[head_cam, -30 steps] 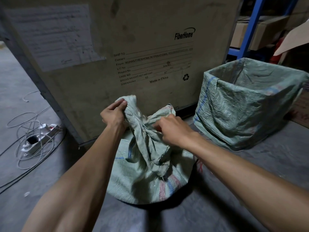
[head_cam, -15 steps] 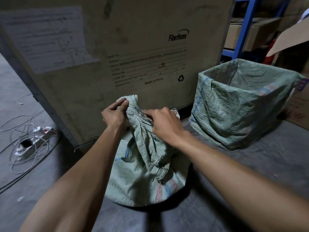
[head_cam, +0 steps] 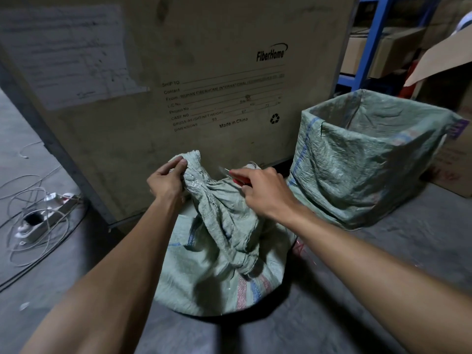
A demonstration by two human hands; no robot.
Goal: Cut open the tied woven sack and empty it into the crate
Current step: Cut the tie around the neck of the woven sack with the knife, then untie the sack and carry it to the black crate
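A grey-green woven sack (head_cam: 212, 267) stands on the floor, its neck twisted and wrapped in clear tape. My left hand (head_cam: 166, 180) pinches the top end of the neck and pulls it up and left. My right hand (head_cam: 260, 192) grips a red-handled cutter (head_cam: 236, 178) whose thin blade points left at the taped neck. To the right stands the crate (head_cam: 362, 159), open at the top and lined with the same woven cloth; its inside looks empty as far as I can see.
A big FiberHome shipping box (head_cam: 204, 72) rises right behind the sack. A power strip with loose white cables (head_cam: 43, 215) lies on the floor at left. Blue shelving (head_cam: 362, 47) and cardboard boxes (head_cam: 449, 103) stand behind the crate.
My right hand has drawn back to the right off the neck, and the red cutter with its blade now shows. My left hand keeps its hold on the neck.
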